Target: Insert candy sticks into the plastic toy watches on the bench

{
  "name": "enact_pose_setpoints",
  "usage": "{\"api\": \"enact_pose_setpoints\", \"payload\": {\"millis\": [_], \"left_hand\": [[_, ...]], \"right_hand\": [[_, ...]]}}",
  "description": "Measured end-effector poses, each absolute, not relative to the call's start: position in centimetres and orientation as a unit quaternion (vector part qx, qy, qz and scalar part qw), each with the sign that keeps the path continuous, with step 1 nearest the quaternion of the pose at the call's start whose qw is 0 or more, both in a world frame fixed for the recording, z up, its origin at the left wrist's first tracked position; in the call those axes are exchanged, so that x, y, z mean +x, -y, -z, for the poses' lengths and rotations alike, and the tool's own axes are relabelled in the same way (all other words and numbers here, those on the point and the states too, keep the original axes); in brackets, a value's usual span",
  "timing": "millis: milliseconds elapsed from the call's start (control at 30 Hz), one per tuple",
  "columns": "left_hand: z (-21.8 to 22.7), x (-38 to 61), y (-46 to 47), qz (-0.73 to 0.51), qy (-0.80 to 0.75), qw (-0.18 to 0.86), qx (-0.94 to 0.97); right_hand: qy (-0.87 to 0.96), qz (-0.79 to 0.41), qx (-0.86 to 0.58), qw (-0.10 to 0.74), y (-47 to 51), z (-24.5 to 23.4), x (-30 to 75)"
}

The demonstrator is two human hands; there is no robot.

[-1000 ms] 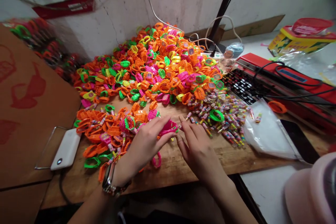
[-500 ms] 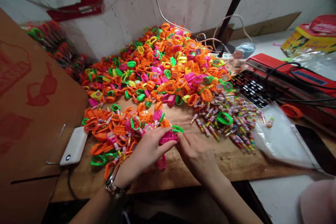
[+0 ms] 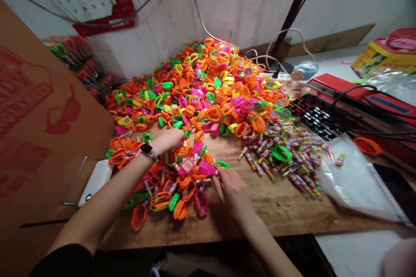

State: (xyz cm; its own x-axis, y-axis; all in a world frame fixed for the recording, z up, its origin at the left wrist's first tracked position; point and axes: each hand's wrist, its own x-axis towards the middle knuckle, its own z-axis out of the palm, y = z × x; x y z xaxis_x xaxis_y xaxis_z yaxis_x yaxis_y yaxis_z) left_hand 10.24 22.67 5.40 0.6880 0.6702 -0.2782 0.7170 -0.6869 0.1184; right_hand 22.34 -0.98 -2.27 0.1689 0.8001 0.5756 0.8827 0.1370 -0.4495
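My left hand (image 3: 173, 139) reaches over the near heap of toy watches (image 3: 186, 181) to the front edge of the large pile of toy watches (image 3: 201, 82). Its fingertips are hidden, so its grip does not show. My right hand (image 3: 232, 186) is at the near heap's right side, fingers apart, beside a pink toy watch (image 3: 207, 168) and a green toy watch strap (image 3: 222, 164). The pink watch lies on the heap; whether the fingertips touch it is unclear. Small colourful candy tubes (image 3: 286, 151) lie in a pile farther right, a green strap (image 3: 281, 153) on top.
A cardboard box (image 3: 48, 130) stands at the left, a white power bank (image 3: 97, 177) beside it. Clear plastic bags (image 3: 354, 181) and a dark phone (image 3: 393, 186) lie at the right. Behind them is a red machine (image 3: 364, 95) with black cables. A dark pole (image 3: 289, 17) rises at the back.
My left hand has left the pink toy watch and moved forward to the large pile. The pink watch now rests on the near heap; my right hand stays close, its fingers more apart.
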Motion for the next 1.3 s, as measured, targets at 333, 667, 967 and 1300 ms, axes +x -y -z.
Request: {"api": "enact_pose_setpoints", "payload": {"millis": [333,667,967,1300], "left_hand": [[-8.5,9.4,-19.3,-0.166,-0.376,0.119,0.904],[-6.2,12.2,-7.1,-0.227,-0.382,0.59,0.674],[-4.6,12.3,-2.7,-0.177,-0.35,0.733,0.557],[-6.2,11.0,-4.8,-0.24,-0.354,0.597,0.679]], "right_hand": [[0.574,0.01,-0.743,0.344,0.6,2.9,27.6],[0.574,0.014,-0.815,0.077,-2.4,3.3,30.1],[0.545,0.018,-0.822,0.165,-3.7,3.8,31.1],[0.591,-0.16,-0.601,0.513,3.0,-4.8,27.9]]}}
